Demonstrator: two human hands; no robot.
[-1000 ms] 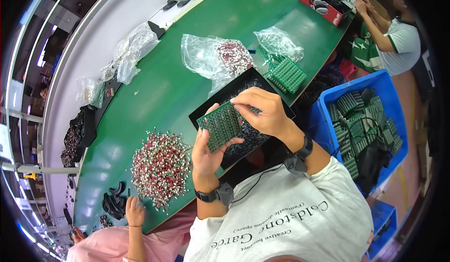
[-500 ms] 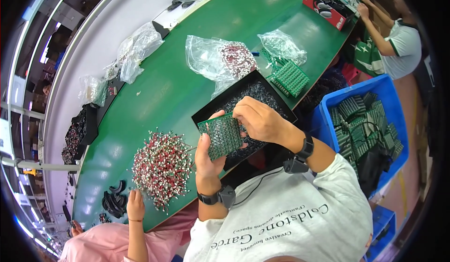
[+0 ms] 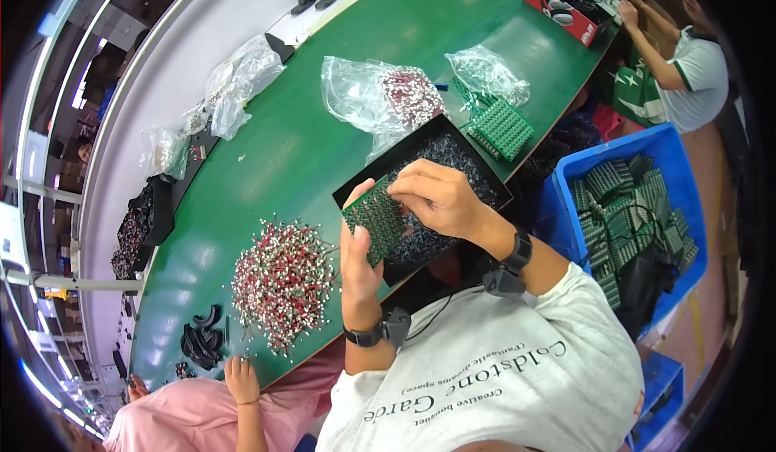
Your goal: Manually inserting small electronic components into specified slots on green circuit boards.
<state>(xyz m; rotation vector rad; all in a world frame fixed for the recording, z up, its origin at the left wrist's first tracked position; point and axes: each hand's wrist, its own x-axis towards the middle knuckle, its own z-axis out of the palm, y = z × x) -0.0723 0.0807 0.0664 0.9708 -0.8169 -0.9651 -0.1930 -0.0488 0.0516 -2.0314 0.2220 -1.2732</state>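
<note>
A green circuit board panel [image 3: 376, 224] with rows of small parts is gripped along its left edge by my left hand [image 3: 360, 270]. My right hand [image 3: 443, 200] has its thumb and forefinger pinched together at the panel's upper right side. What sits between those fingertips is too small to make out. Both hands are over a shallow black tray [image 3: 346, 196] filled with small dark pieces [image 3: 461, 161], on the green table.
Left of my hands lies a heap of small red-and-white parts [image 3: 283, 282]; a co-worker's hand [image 3: 242, 381] is beside it. Beyond the tray are a clear bag [image 3: 352, 88] and stacked green panels [image 3: 501, 129]. A blue crate [image 3: 570, 169] of panels stands at right.
The panel has tilted and turned more edge-on in my left hand. My right hand has shifted slightly left and up along it. The co-worker's hand has moved toward the table's near edge.
</note>
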